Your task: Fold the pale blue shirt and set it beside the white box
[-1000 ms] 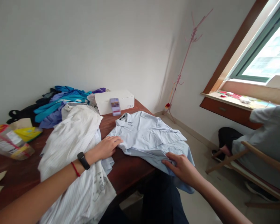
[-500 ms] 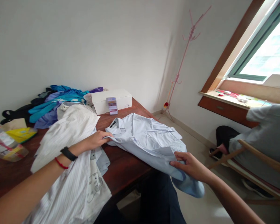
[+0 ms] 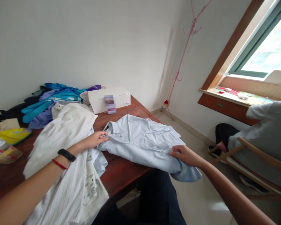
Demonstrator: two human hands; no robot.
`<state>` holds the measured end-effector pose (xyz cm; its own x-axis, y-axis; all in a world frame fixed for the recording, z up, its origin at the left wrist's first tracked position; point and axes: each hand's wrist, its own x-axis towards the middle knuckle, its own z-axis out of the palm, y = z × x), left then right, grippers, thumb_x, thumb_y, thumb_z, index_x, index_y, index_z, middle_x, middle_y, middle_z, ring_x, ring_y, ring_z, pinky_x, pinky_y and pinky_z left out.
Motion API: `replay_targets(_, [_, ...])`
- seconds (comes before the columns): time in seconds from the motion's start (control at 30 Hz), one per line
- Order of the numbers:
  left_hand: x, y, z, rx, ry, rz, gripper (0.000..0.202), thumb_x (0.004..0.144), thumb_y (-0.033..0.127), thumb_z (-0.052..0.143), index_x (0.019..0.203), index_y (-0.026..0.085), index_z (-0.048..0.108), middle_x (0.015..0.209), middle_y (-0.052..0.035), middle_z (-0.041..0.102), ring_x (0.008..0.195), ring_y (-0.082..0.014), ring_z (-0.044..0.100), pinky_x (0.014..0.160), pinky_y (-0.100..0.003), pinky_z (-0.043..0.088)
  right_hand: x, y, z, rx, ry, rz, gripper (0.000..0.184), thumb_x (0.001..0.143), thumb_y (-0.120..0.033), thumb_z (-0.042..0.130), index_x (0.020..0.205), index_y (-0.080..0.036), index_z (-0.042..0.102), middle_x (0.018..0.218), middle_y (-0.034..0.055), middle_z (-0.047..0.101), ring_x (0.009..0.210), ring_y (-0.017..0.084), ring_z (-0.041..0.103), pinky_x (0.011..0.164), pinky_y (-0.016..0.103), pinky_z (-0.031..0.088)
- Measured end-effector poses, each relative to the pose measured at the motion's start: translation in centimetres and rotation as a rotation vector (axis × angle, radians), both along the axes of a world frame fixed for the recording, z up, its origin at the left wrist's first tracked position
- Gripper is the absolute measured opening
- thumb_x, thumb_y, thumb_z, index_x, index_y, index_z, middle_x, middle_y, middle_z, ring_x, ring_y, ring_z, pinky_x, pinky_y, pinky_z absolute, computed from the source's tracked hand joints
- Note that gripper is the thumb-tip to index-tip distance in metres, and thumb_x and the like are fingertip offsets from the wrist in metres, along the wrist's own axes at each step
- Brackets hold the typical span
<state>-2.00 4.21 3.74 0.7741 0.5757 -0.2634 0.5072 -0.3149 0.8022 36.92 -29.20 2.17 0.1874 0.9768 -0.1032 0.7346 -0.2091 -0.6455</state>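
A light blue collared shirt [image 3: 135, 140] lies folded over on the dark wooden table, and its lower right end hangs past the front edge. At the collar end, my left hand [image 3: 97, 139] grips the near edge of the cloth between thumb and fingers. The fingers of my right hand [image 3: 184, 154] are closed on the fabric toward the hanging end, with the thumb on top. Left of the blue shirt, a heap of white striped garments [image 3: 63, 150] lies under my left forearm and drapes off the front of the table.
Behind the shirt stands a white box [image 3: 119, 97]. Blue, purple and black clothes [image 3: 53, 97] pile at the back left, near a yellow packet [image 3: 12, 135]. A pink coat stand [image 3: 182, 56] fills the corner. On the right, a person [image 3: 269, 137] sits on a wooden chair.
The near side of the shirt has come down flatter onto the table. My right hand has moved slightly up, and the raised flap beside it now lies down. The view has shifted slightly.
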Motion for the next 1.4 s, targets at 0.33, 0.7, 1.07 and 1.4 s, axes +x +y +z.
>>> replay_targets(0.33, [1.0,-2.2,0.1,0.379,0.029,0.166,0.032,0.082,0.044,0.053,0.102,0.019,0.059,0.081,-0.0053,0.068,0.075,-0.0251,0.063,0.070,-0.032,0.044,1.6,0.6,0.3,-0.009,0.033,-0.016,0.054,0.090,-0.066,0.057,0.068,-0.018,0.062,0.062,-0.0031,0.045,0.064,0.014,0.040,0.060,0.027,0.032])
replay_targets(0.7, [0.8,-1.4,0.2,0.611,0.060,0.244,0.040,0.094,0.047,0.050,0.125,0.024,0.057,0.081,-0.0006,0.070,0.078,-0.0235,0.068,0.071,-0.030,0.044,2.7,1.0,-0.1,0.073,0.108,-0.010,0.055,0.092,-0.069,0.055,0.069,-0.019,0.056,0.065,-0.0027,0.046,0.067,0.015,0.042,0.062,0.026,0.033])
replay_targets(1.07, [1.4,-2.7,-0.7,0.837,0.209,0.182,0.027,0.094,0.036,0.062,0.117,0.023,0.067,0.103,-0.0097,0.072,0.097,-0.0302,0.068,0.075,-0.034,0.048,2.9,1.0,-1.7,0.017,-0.005,-0.024,0.055,0.091,-0.069,0.054,0.070,-0.019,0.061,0.063,-0.0019,0.048,0.065,0.015,0.044,0.062,0.028,0.032])
replay_targets(1.4, [1.9,-2.6,-1.9,1.022,0.191,0.045,0.025,0.097,0.043,0.061,0.101,0.018,0.066,0.105,-0.0122,0.070,0.102,-0.0316,0.062,0.094,-0.042,0.048,4.2,-2.8,-3.1,0.008,0.161,-0.041,0.051,0.080,-0.068,0.071,0.075,-0.019,0.057,0.065,-0.0049,0.036,0.064,0.013,0.031,0.058,0.027,0.024])
